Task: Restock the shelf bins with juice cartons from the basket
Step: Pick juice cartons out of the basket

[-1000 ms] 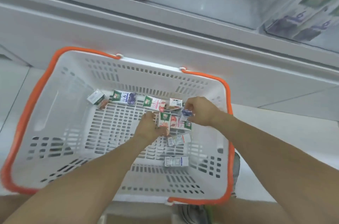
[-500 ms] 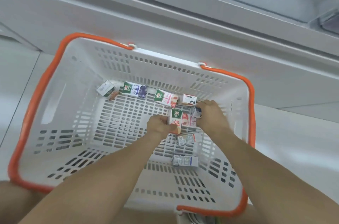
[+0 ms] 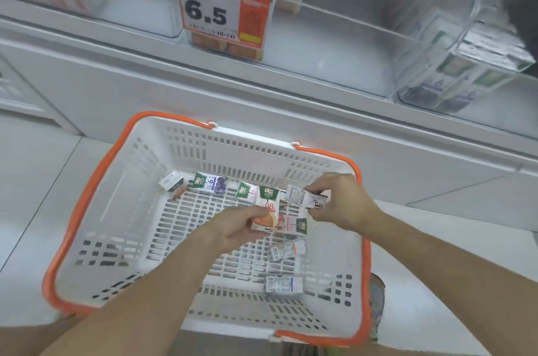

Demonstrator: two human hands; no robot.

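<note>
- Left hand (image 3: 235,229) gripped an orange carton (image 3: 266,211) upright by its base, label outward, presumably ready for shelving.
- Right hand (image 3: 339,201) pinched a grey carton (image 3: 305,199) by its end, lifted above the pile.
- Six or so cartons lay flat in the basket (image 3: 139,186), mostly along its far wall.
- Bins (image 3: 454,58) stood above on the shelf; a price tag (image 3: 221,17) fronted the bin of orange stock, the likely destination.
</note>
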